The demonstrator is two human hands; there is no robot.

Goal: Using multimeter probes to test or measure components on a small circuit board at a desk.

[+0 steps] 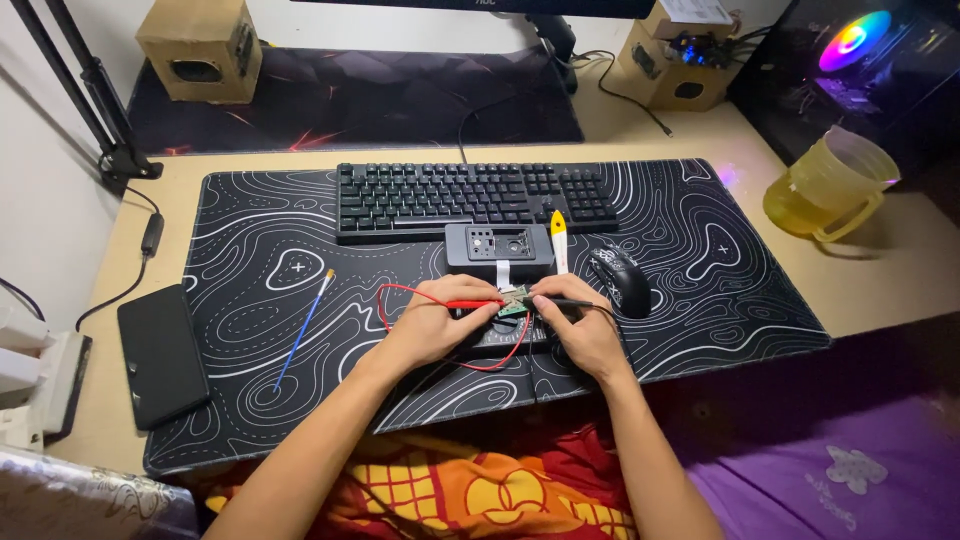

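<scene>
My left hand (437,327) grips a red test probe (470,304) whose red wire (400,292) loops over the mat. A black probe (572,301) with a black lead is held in my right hand (582,331). Both probe tips meet on a small green circuit board (515,303) lying between the hands. A white flat ribbon cable (503,273) runs from the board up to a dark grey opened casing (498,245). A dark object lies under the hands, mostly hidden.
On the black patterned desk mat (700,270) sit a black keyboard (470,197), a black mouse (622,280), a yellow-tipped white tool (559,240) and a thin blue rod (303,328). A black phone (161,353) lies left; a yellow jug (828,183) stands right.
</scene>
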